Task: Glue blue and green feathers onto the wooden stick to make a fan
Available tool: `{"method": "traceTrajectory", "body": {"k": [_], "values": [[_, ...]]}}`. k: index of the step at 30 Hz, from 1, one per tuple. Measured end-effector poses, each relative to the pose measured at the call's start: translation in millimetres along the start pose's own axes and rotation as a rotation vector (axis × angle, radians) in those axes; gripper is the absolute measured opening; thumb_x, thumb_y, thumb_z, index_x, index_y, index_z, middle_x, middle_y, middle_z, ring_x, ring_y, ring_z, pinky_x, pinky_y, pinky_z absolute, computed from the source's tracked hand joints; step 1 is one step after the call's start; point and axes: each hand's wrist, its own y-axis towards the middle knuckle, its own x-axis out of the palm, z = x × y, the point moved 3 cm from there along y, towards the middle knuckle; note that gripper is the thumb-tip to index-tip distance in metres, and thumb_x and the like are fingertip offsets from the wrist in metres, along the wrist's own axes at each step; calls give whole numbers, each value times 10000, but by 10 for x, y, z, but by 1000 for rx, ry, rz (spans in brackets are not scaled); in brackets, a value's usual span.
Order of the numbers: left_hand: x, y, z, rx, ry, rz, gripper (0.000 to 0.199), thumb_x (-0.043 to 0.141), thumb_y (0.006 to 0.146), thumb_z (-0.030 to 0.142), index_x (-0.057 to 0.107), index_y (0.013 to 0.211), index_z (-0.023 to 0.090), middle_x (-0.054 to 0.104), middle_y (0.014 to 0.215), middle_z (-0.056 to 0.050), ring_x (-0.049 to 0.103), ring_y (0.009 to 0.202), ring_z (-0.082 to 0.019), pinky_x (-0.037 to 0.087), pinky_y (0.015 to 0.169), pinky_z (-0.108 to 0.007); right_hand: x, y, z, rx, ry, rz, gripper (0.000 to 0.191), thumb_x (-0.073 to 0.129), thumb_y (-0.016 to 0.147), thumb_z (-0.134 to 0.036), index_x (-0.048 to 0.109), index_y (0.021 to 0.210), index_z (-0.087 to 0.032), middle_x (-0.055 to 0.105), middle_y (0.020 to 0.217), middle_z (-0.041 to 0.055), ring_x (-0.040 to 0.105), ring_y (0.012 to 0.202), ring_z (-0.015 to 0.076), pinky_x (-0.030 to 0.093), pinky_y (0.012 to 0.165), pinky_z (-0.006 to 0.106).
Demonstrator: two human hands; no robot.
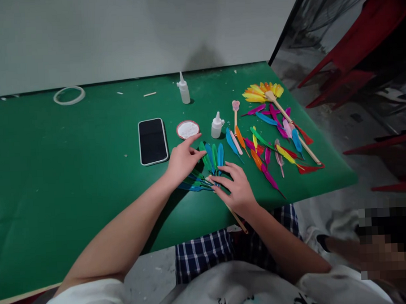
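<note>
A hand fan of green and blue feathers [208, 156] lies at the table's front edge, its thin wooden handle [239, 221] jutting out over the edge toward me. My right hand [236, 188] has its thumb and fingers on the fan's middle, where the feather quills meet. Over the feathers on the left is my left hand [185, 161], index finger stretched out and apart from the thumb. That thumb's tip is at a green feather; whether it presses on it I cannot tell. Part of the fan's left side is hidden under my left hand.
Behind my hands are a dish of white paste [188, 129], a white glue bottle [217, 126], another glue bottle [184, 90] and a phone [153, 141]. Loose coloured feathers [267, 151] and a yellow feather fan [271, 95] lie right. A tape roll [69, 96] sits far left.
</note>
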Motion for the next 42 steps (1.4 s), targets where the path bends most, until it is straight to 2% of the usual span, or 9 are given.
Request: {"method": "traceTrajectory", "body": {"k": [4, 12, 23, 28, 32, 35, 42], "values": [[10, -2, -17, 1, 27, -15, 487, 594, 709, 310, 475, 1180, 271, 615, 604, 29, 554, 546, -112, 403, 568, -223, -1, -2, -4, 2, 2, -4, 236, 535, 765, -296, 646, 967, -245, 551, 1073, 75, 398, 1129, 244, 392, 911, 420], [2, 1, -9, 49, 130, -23, 491, 585, 715, 331, 468, 1189, 275, 642, 722, 12, 587, 662, -139, 419, 626, -242, -1, 5, -5, -6, 12, -2, 232, 538, 761, -274, 646, 966, -253, 562, 1053, 74, 406, 1122, 245, 404, 896, 432], [-7, 53, -85, 0, -51, -72, 509, 593, 700, 314, 465, 1188, 243, 626, 669, 11, 559, 595, -124, 420, 597, -239, -7, 2, -22, -15, 0, 11, 225, 538, 759, -262, 653, 953, -248, 574, 1026, 75, 419, 1106, 251, 415, 883, 429], [-4, 48, -75, 3, -60, -98, 442, 590, 698, 320, 524, 1125, 225, 627, 666, 4, 552, 594, -121, 419, 602, -243, -11, 4, -10, -11, 28, 18, 211, 545, 754, -261, 653, 933, -234, 580, 1024, 68, 426, 1098, 240, 409, 897, 419], [11, 53, -79, -16, -69, -106, 405, 599, 687, 316, 563, 1075, 206, 628, 655, -5, 550, 587, -121, 415, 597, -245, -42, -11, 4, 21, 55, 19, 303, 536, 757, -294, 590, 1047, -222, 580, 1037, 70, 436, 1095, 235, 395, 918, 428], [26, 59, -80, -24, -77, -114, 359, 601, 682, 320, 596, 1021, 200, 623, 641, -4, 546, 574, -116, 407, 583, -238, -61, -36, 6, 33, 33, -9, 374, 552, 746, -334, 555, 1097, -208, 571, 1061, 79, 420, 1117, 243, 374, 938, 427], [32, 55, -68, -26, -70, -119, 346, 602, 676, 323, 610, 997, 194, 615, 618, 1, 539, 566, -118, 405, 573, -238, -41, -66, 11, -7, -34, -66, 349, 572, 726, -393, 589, 1044, -250, 542, 1114, 81, 380, 1160, 280, 342, 943, 475]]}}
